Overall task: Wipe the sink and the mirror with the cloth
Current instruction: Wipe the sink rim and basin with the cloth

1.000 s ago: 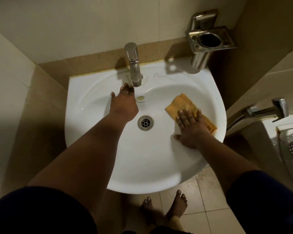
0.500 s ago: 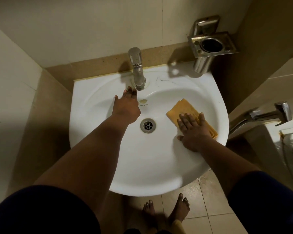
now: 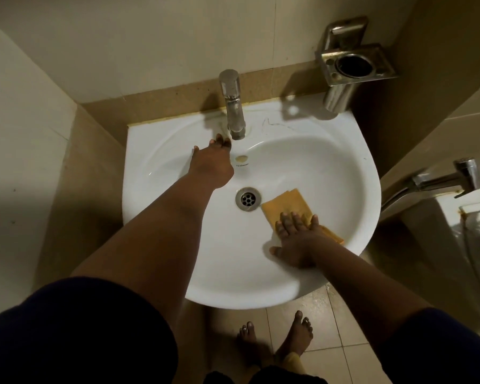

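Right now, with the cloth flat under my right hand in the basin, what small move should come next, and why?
Probably slide the right hand and the orange cloth a little leftward, round the drain. The cloth lies right beside the drain, and the basin of the sink beyond it shows no cloth on it. The left hand reaches toward the tap, clear of that path.

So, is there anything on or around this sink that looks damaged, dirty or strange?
Yes, one small thing. On the back ledge of the sink, just right of the tap, there is a thin dark squiggly line. It could be a crack or a hair; I cannot tell which. Nothing else stands out.
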